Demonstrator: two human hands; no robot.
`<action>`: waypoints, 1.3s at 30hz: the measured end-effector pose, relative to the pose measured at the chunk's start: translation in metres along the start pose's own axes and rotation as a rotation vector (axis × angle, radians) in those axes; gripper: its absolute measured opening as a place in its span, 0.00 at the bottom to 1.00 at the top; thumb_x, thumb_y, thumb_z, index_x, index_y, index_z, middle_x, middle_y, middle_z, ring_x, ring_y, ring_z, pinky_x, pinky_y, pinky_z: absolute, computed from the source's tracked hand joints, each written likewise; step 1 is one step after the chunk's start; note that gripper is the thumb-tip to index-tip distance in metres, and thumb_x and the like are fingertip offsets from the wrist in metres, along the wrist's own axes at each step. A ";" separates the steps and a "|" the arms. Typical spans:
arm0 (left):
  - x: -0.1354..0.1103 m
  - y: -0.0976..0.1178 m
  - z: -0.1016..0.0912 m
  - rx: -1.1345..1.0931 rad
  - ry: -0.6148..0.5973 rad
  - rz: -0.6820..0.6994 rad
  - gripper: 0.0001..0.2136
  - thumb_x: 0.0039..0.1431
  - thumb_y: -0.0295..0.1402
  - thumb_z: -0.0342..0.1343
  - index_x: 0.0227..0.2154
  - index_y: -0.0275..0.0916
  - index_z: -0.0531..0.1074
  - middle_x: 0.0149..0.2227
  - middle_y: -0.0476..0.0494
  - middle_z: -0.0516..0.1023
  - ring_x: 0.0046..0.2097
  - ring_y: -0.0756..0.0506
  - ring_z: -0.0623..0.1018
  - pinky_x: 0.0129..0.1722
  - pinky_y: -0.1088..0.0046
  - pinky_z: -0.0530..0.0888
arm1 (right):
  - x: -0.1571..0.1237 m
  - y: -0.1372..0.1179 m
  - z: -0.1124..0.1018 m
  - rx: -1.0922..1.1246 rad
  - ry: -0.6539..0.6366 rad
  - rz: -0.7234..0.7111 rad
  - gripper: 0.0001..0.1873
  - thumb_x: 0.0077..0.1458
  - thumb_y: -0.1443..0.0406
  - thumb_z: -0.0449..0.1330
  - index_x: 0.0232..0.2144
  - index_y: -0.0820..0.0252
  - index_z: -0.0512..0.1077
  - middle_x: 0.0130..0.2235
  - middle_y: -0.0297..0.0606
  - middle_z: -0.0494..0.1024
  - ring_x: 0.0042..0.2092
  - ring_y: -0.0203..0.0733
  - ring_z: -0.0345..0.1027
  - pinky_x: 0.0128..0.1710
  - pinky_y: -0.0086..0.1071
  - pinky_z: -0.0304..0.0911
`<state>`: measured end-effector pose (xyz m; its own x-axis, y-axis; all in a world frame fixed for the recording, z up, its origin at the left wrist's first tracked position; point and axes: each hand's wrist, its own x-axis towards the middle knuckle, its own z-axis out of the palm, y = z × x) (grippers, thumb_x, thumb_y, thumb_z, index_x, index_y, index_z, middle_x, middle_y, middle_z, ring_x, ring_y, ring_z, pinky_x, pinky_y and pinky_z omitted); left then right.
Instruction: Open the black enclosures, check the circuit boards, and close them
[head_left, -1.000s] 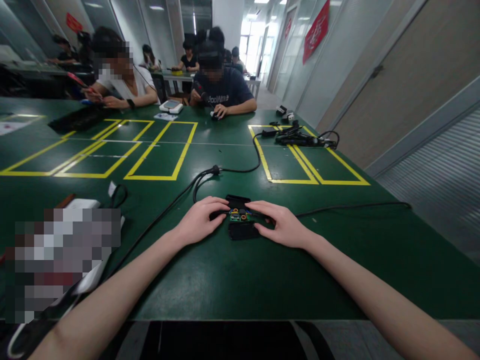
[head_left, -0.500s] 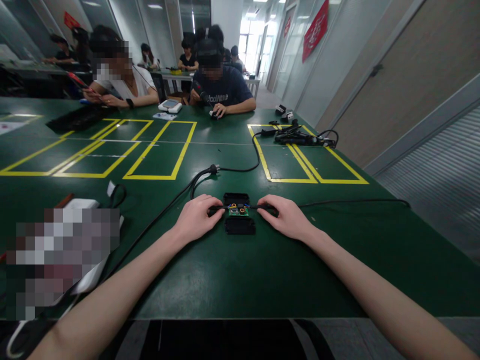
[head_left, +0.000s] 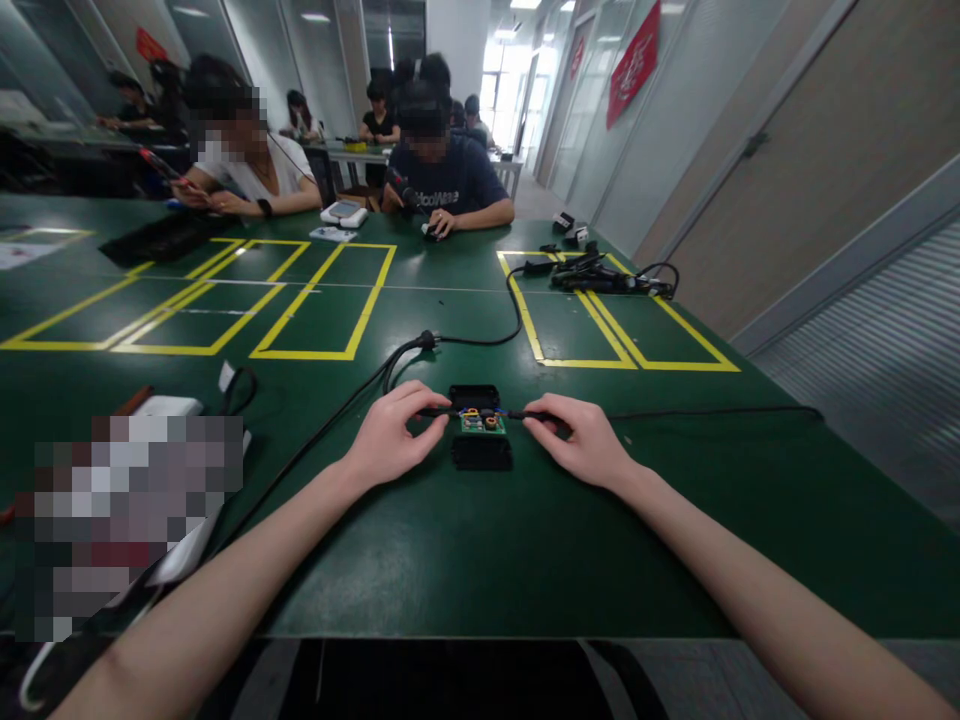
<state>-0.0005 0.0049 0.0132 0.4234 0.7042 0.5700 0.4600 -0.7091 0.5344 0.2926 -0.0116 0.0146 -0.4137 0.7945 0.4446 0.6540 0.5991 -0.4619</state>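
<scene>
A small green circuit board (head_left: 483, 424) with a copper-wound coil and coloured wires lies between my hands. Behind it is one black plastic case half (head_left: 473, 394); the other black case half (head_left: 481, 454) lies just in front. At the board's left end, my left hand (head_left: 397, 432) has thumb and fingers around the black cable (head_left: 433, 411). On the opposite side, my right hand (head_left: 576, 437) grips the other black cable (head_left: 517, 414) near the board, thumb below and fingers above. The fingers partly cover both cables.
A power plug (head_left: 427, 340) and its cord lie behind my left hand. Black cables and adapters (head_left: 589, 270) are heaped at the back right, among yellow tape outlines (head_left: 352, 300). A blurred-out object (head_left: 127, 510) lies at left. Two people (head_left: 450, 180) work across the table.
The board has shifted slightly right and towards me between the case halves. My right hand has moved a little right with its cable; my left thumb and fingers have spread somewhat.
</scene>
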 end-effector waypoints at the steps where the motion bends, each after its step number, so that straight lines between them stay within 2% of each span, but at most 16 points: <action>1: 0.000 0.001 -0.001 -0.011 -0.017 0.016 0.06 0.65 0.29 0.56 0.39 0.37 0.78 0.37 0.43 0.80 0.38 0.47 0.80 0.36 0.71 0.76 | -0.001 -0.001 -0.001 0.006 -0.001 -0.009 0.10 0.66 0.62 0.57 0.36 0.59 0.77 0.27 0.36 0.74 0.28 0.39 0.68 0.31 0.32 0.63; 6: -0.002 0.005 -0.003 -0.071 -0.123 0.062 0.05 0.62 0.29 0.58 0.36 0.37 0.79 0.35 0.44 0.80 0.36 0.47 0.80 0.36 0.72 0.77 | -0.004 -0.003 -0.002 0.061 -0.054 -0.046 0.07 0.60 0.66 0.57 0.31 0.59 0.74 0.26 0.34 0.74 0.26 0.36 0.65 0.28 0.30 0.59; 10: -0.004 0.007 -0.005 -0.082 -0.176 0.067 0.05 0.62 0.29 0.58 0.35 0.37 0.79 0.33 0.45 0.80 0.34 0.48 0.80 0.34 0.74 0.76 | -0.005 -0.002 -0.001 0.075 -0.114 -0.041 0.07 0.61 0.64 0.58 0.31 0.60 0.74 0.28 0.35 0.76 0.26 0.35 0.65 0.28 0.29 0.58; 18: -0.005 0.009 -0.006 -0.039 -0.218 0.026 0.06 0.60 0.30 0.57 0.33 0.37 0.79 0.33 0.45 0.80 0.33 0.48 0.79 0.33 0.74 0.75 | -0.006 -0.007 -0.003 0.056 -0.186 -0.015 0.08 0.63 0.63 0.58 0.33 0.59 0.76 0.30 0.37 0.79 0.28 0.36 0.68 0.29 0.30 0.61; 27: -0.004 0.007 -0.003 0.012 -0.253 -0.031 0.05 0.59 0.29 0.58 0.33 0.38 0.78 0.33 0.47 0.79 0.32 0.49 0.78 0.31 0.75 0.72 | -0.004 -0.006 -0.002 0.055 -0.187 0.021 0.11 0.64 0.63 0.57 0.41 0.59 0.79 0.36 0.39 0.83 0.29 0.37 0.71 0.31 0.31 0.65; 33: -0.005 0.006 -0.002 0.005 -0.272 -0.059 0.03 0.58 0.28 0.59 0.33 0.38 0.78 0.33 0.47 0.79 0.32 0.49 0.78 0.31 0.76 0.71 | -0.003 -0.004 0.000 0.084 -0.218 -0.016 0.12 0.64 0.64 0.57 0.43 0.59 0.80 0.38 0.40 0.84 0.34 0.39 0.76 0.35 0.32 0.68; 39: -0.005 0.007 -0.004 -0.010 -0.316 -0.089 0.03 0.58 0.28 0.59 0.31 0.38 0.77 0.33 0.48 0.78 0.31 0.49 0.76 0.30 0.76 0.70 | -0.004 0.000 0.002 0.128 -0.226 -0.007 0.10 0.63 0.64 0.59 0.40 0.59 0.80 0.34 0.38 0.83 0.31 0.38 0.74 0.32 0.30 0.66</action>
<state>-0.0021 -0.0037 0.0165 0.6040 0.7385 0.2996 0.4990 -0.6435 0.5804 0.2930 -0.0151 0.0112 -0.5585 0.7838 0.2716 0.5713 0.6008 -0.5592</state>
